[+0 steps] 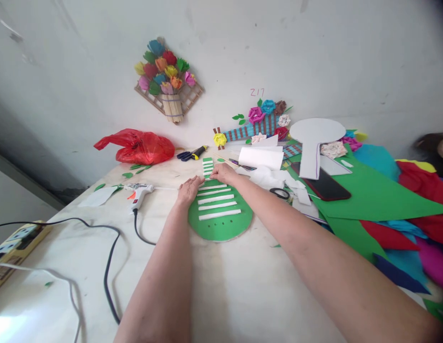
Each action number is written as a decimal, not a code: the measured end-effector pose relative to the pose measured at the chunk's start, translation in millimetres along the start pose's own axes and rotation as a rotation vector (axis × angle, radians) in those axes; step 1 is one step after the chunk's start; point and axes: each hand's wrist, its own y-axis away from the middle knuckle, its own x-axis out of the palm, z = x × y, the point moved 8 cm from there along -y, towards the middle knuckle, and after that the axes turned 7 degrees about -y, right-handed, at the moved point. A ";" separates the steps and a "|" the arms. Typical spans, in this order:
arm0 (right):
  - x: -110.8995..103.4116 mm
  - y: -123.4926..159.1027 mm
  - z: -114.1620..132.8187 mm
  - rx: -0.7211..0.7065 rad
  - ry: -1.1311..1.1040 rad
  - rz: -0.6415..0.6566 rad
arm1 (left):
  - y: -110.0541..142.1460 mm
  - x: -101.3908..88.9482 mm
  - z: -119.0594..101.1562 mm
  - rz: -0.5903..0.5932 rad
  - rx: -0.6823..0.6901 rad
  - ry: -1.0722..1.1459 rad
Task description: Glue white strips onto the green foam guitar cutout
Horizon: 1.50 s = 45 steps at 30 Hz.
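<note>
A green paddle-shaped piece point(220, 233) lies flat on the table, wide at the near end and narrow at the far end. White paper strips point(219, 214) run across it in rows, with several small dark holes below the nearest one. At the narrow part, my left hand point(190, 189) rests by the left edge, fingers drawn together at the end of a strip. My right hand point(223, 174) reaches across to the same strip, its fingertips closed on it. The fingers partly hide this strip. A hot glue gun point(139, 196) lies to the left of my left hand.
A red plastic bag point(144, 146) and pliers point(192, 153) sit at the back. Cords run along the left to a power strip point(19, 243). At right are a white paddle-shaped cutout point(316, 136), a phone point(324, 186), black-handled scissors point(279, 193) and green sheets point(378, 190).
</note>
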 end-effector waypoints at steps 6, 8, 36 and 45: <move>0.3 -0.1 0.7 0.043 -0.008 -0.006 | 0.8 0.9 -0.5 0.050 -0.032 0.072; 0.3 0.6 1.6 0.052 -0.014 -0.001 | -0.1 2.3 -0.4 0.055 -0.022 0.051; 0.8 3.9 -1.5 0.115 -0.049 0.008 | -0.5 5.6 0.3 0.059 -0.021 0.058; 3.7 0.7 -3.2 0.125 -0.116 0.038 | -1.4 9.1 -0.1 0.065 0.001 -0.017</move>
